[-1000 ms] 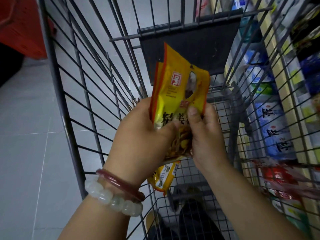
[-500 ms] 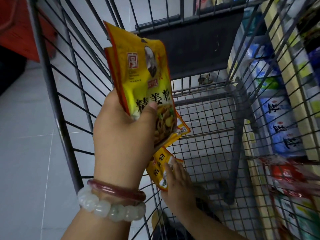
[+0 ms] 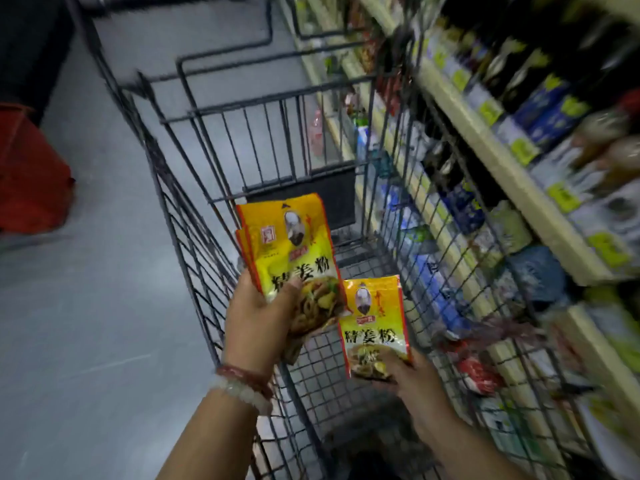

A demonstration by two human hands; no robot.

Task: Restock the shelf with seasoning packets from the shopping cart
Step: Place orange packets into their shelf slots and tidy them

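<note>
My left hand [image 3: 258, 317], with bead bracelets on its wrist, grips a stack of yellow seasoning packets [image 3: 294, 251] upright over the wire shopping cart [image 3: 194, 216]. To their lower right, my right hand [image 3: 405, 374] pinches the bottom edge of another yellow seasoning packet [image 3: 374, 317], also upright and above the cart's floor. The two hands are apart. The shelf [image 3: 491, 140] stands just right of the cart, blurred, full of packaged goods.
Blue-and-white bags [image 3: 426, 271] and red packets [image 3: 478, 372] show through the cart's right wall on the lower shelves. A red basket [image 3: 31, 188] sits on the grey floor at the left. A dark panel [image 3: 329, 195] hangs at the cart's far end.
My right hand has come up from the cart floor holding a packet. The left hand's stack has stayed raised. The view has swung up and toward the shelf.
</note>
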